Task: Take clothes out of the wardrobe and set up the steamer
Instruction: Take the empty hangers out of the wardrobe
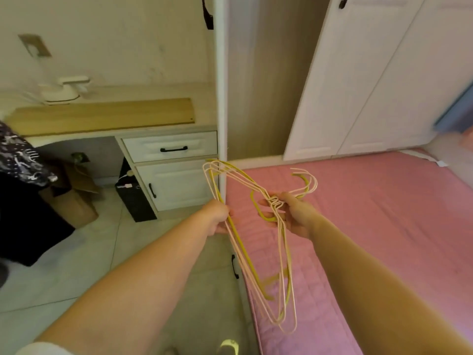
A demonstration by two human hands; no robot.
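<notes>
Bundle of thin wire hangers [256, 242], pale pink and yellow, held out over the edge of a pink quilted bed [384, 226]. Right hand [291, 216] pinching the twisted necks, fingers curled round them, hooks pointing away toward the open wardrobe [268, 85]. Left hand [217, 219] gripping one sloping shoulder rod, fingers wrapped. Long axis running from upper left down toward the viewer. Possibly a white steamer [64, 90], blurred, resting on the wooden desk [102, 116] far left, nearer the left hand.
</notes>
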